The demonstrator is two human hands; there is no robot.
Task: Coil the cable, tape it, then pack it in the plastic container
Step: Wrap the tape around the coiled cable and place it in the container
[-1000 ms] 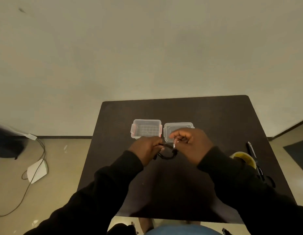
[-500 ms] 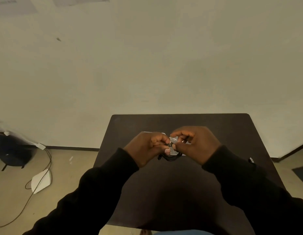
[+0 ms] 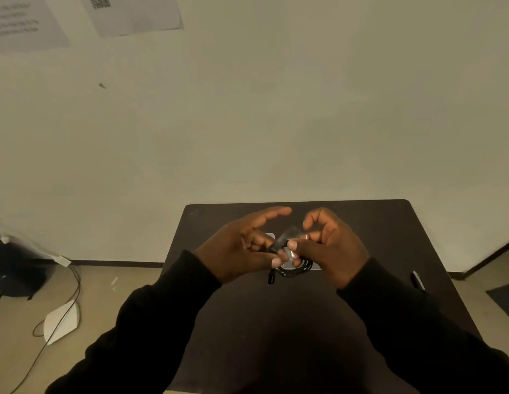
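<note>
Cable [image 3: 294, 271] hangs as a small black coil between the two hands, held up above the dark worktop [image 3: 361, 223], with one plug end dangling off its left side. The coiling looks done. Taping is the step in hand: a strip of clear tape [image 3: 288, 236] runs up from the coil toward the right hand [image 3: 330, 245], whose thumb and fingers [image 3: 311, 223] pinch its upper end. The left hand [image 3: 241, 248] grips the coil with its thumb and lower fingers, while its forefinger sticks out free above the cable. How far the tape is wrapped round the coil cannot be told; it seems only partly on. Behind the cable, mostly hidden by the hands, a pale edge of the plastic container [image 3: 314, 267] shows on the worktop. Packing remains. A pen [image 3: 417, 280] lies well to the right of the cable.
</note>
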